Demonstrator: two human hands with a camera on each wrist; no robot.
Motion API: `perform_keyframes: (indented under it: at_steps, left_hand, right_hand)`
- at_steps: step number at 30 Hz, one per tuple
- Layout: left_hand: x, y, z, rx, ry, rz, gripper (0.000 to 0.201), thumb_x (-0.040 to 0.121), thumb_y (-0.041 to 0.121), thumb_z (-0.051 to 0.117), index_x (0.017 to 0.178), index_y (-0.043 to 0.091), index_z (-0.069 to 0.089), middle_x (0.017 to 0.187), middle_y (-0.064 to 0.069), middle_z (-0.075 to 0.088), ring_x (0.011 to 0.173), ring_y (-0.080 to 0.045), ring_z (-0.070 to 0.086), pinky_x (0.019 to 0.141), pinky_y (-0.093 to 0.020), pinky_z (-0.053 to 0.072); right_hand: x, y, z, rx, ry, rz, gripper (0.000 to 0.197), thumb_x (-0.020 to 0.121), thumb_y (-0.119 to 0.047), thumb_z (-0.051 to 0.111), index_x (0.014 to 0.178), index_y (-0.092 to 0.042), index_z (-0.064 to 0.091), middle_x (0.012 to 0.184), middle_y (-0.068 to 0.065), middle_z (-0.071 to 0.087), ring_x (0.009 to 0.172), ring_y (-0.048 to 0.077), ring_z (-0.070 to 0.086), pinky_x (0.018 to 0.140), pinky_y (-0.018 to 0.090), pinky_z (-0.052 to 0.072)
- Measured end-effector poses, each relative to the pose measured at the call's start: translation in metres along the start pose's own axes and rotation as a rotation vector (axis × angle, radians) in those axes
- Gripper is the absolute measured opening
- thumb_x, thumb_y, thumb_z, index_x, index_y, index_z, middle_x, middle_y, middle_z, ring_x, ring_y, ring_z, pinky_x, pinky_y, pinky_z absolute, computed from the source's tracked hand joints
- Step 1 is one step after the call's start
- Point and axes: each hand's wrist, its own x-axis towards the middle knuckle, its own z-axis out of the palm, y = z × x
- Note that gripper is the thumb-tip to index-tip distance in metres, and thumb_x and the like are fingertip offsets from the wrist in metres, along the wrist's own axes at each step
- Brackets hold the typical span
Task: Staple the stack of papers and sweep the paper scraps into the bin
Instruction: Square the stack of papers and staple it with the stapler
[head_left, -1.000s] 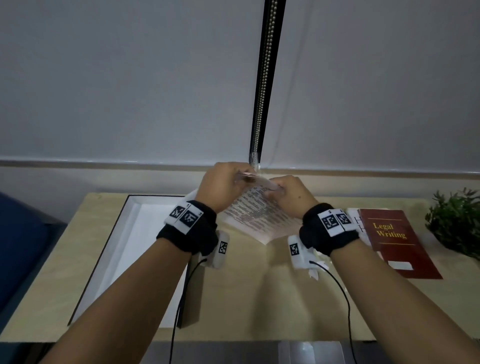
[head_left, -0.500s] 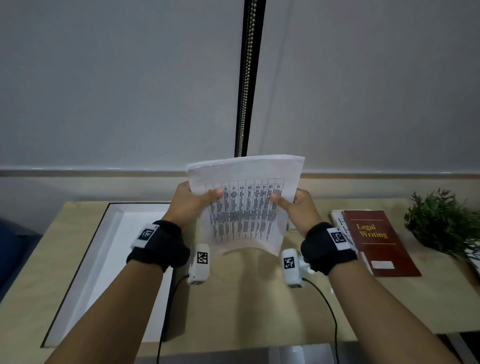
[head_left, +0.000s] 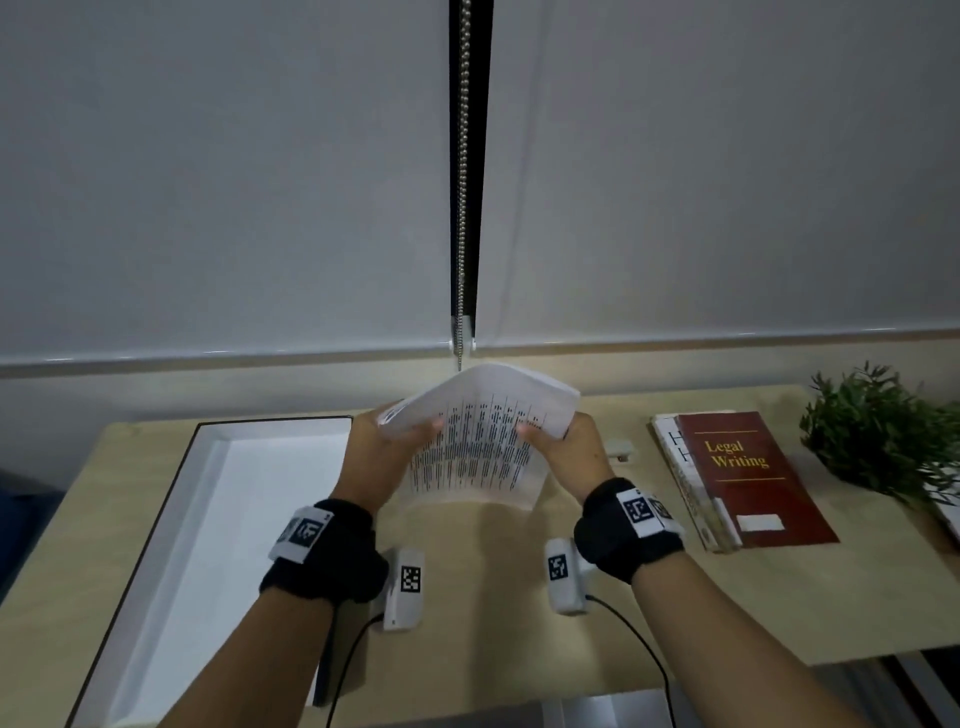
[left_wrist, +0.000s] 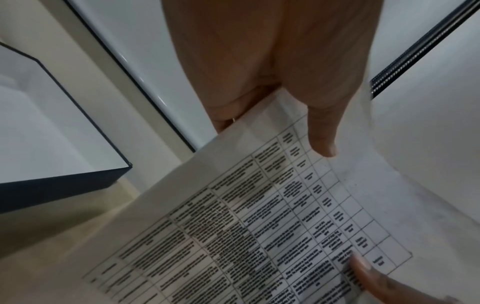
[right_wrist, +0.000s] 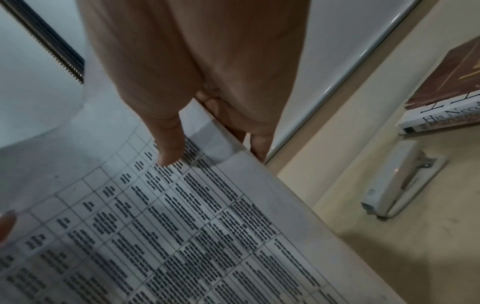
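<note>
- Left hand (head_left: 382, 457) and right hand (head_left: 566, 452) pinch the stack of papers (head_left: 480, 449) at its sides, above the desk (head_left: 519, 613).
- Fingers behind the sheets are hidden.
- Stapler (right_wrist: 397, 181) lies beside the books (head_left: 737, 478), mostly hidden in the head view.

A pale wooden desk (head_left: 467, 597) stands against 2 grey roller blinds (head_left: 208, 182) (a beaded cord (head_left: 462, 156) between them).

I hold the stack of papers (head_left: 483, 447) above the counter (head_left: 493, 587), my left hand (head_left: 382, 457) on its left edge, my right hand (head_left: 569, 457) on its right. The tray (head_left: 208, 519) lies on the counter to my left. Right of my right hand sits the stapler (right_wrist: 397, 183); further right, the books (head_left: 743, 478), then the plant (head_left: 878, 431).
</note>
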Motion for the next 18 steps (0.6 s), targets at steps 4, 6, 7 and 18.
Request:
perform_keyframes:
  at_steps: [4,6,7,18]
  left_hand:
    - [0.004,0.005,0.0,-0.012,0.046,0.019,0.015,0.077,0.011,0.076,0.066,0.02,0.072,0.056,0.012,0.068,0.053,-0.001,0.058,0.052,-0.015,0.049]
    - [0.004,0.008,0.002,-0.023,0.069,0.057,0.019,0.08,0.005,0.072,0.068,0.018,0.068,0.052,0.015,0.066,0.048,0.005,0.056,0.049,-0.01,0.047]
    - [0.002,0.008,0.003,-0.033,0.068,0.065,0.019,0.081,0.002,0.07,0.069,0.017,0.068,0.051,0.017,0.066,0.048,0.006,0.056,0.049,-0.009,0.047]
    - [0.022,-0.011,0.003,0.111,0.138,-0.064,0.009,0.084,0.015,0.069,0.09,0.009,0.068,0.074,0.002,0.068,0.065,-0.014,0.067,0.048,-0.017,0.051]
  right_hand:
    - [0.005,-0.004,0.001,0.019,0.023,-0.025,0.019,0.09,-0.009,0.064,0.108,-0.006,0.07,0.088,-0.008,0.071,0.08,0.002,0.067,0.071,0.017,0.055]
    - [0.006,-0.007,0.0,0.036,0.024,-0.041,0.019,0.09,-0.01,0.064,0.108,-0.012,0.069,0.089,-0.009,0.07,0.083,0.002,0.066,0.072,0.014,0.053]
    - [0.006,-0.007,-0.001,0.036,0.016,-0.038,0.017,0.09,-0.011,0.064,0.105,-0.015,0.069,0.09,-0.008,0.07,0.084,0.004,0.066,0.075,0.016,0.054]
    - [0.045,0.001,-0.005,-0.125,-0.174,0.074,0.035,0.085,-0.016,0.071,0.118,-0.007,0.065,0.119,0.009,0.069,0.107,0.02,0.065,0.094,0.033,0.049]
